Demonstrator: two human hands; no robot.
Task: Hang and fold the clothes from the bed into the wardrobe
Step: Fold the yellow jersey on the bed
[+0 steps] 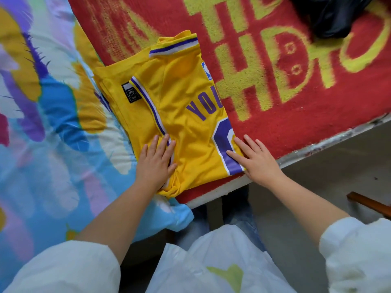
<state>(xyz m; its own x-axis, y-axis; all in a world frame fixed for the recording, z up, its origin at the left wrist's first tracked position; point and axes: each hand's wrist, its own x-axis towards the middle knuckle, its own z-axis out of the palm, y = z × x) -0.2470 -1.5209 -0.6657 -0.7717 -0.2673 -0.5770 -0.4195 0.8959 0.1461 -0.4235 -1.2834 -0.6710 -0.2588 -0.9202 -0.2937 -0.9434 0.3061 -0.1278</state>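
Note:
A yellow basketball jersey point(182, 106) with purple and white trim lies folded lengthwise on the bed, partly on the red blanket point(296, 85) and partly on the colourful quilt point(53, 123). My left hand point(156, 163) lies flat with straight fingers on the jersey's near left part. My right hand point(256, 159) presses flat on the jersey's near right edge, where a purple number shows. Neither hand grips the cloth.
A black garment point(332, 15) lies at the far right on the red blanket. The bed's pale edge point(317, 144) runs diagonally, with grey floor point(317, 208) below it. A brown wooden piece point(368, 203) juts in at the right.

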